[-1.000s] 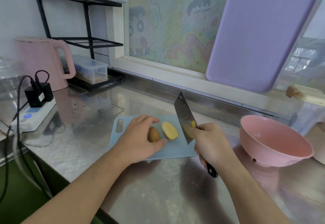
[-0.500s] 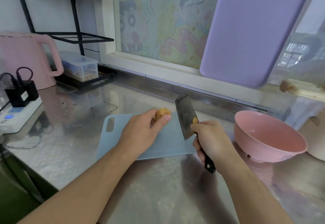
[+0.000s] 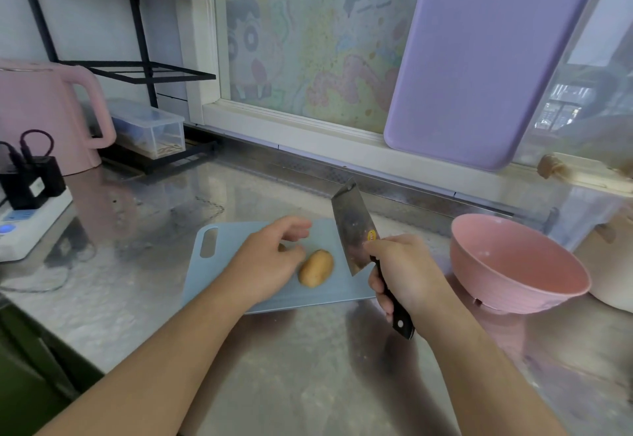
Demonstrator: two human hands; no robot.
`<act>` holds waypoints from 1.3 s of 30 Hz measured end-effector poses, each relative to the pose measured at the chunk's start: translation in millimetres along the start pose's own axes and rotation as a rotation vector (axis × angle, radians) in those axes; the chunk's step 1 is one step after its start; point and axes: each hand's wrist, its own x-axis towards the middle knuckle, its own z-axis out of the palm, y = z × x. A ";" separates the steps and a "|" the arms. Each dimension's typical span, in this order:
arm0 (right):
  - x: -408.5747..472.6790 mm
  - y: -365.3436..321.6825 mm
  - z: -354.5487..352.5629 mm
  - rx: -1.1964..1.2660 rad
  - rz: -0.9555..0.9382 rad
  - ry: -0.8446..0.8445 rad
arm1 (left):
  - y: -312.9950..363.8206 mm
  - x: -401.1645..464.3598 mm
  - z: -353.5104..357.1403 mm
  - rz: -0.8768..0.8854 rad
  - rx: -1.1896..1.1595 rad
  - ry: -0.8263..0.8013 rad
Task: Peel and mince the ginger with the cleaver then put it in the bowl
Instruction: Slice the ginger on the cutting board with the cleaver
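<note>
Here the ginger point(image 3: 315, 268) lies on the blue cutting board point(image 3: 274, 295), a brown oval piece with its long axis running from near-left to far-right, roughly the same slant as the blade beside it. It sits between the two hands, just beside the thumb side of the left hand point(image 3: 265, 259) and a little apart from the cleaver point(image 3: 354, 230) on its right. The left hand is nearer: its fingers are loosely spread and hover over the board, gripping nothing, though a small brown bit shows under them that I cannot make out. The right hand point(image 3: 404, 273) is wrapped round the black handle, thumb against the blade's flat, the blade raised and tilted with its edge toward the ginger. To my eye, the left hand needs to steady the piece before any cut. Right of the right hand stands the pink bowl point(image 3: 513, 261) on the steel table point(image 3: 308, 367).
</note>
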 end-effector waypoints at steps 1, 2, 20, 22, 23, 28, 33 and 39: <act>-0.2 -0.6 -0.6 -0.012 -0.007 -0.001 | 0.5 -2.2 -3.6 -0.016 0.030 -0.082; -0.2 -0.7 -1.0 -0.032 -0.018 0.000 | -0.3 -4.0 -5.9 -0.013 0.087 -0.138; 0.4 5.0 9.0 -0.761 -0.324 0.256 | -2.8 -5.1 0.8 0.120 0.067 0.115; 1.1 4.8 9.4 -0.737 -0.306 0.259 | -3.2 -5.0 0.7 0.126 0.051 0.141; 1.7 4.9 9.3 -0.706 -0.292 0.252 | -3.3 -5.2 0.6 0.132 0.060 0.138; 3.9 0.9 6.7 -0.392 -0.157 0.148 | -5.3 -5.8 2.7 0.253 0.224 -0.074; -2.2 -7.6 1.1 -0.287 -0.053 0.100 | -9.9 -2.3 10.1 0.280 0.393 -0.088; -10.2 -13.8 9.8 -0.328 0.011 0.003 | -8.8 -5.6 11.8 0.231 0.251 -0.037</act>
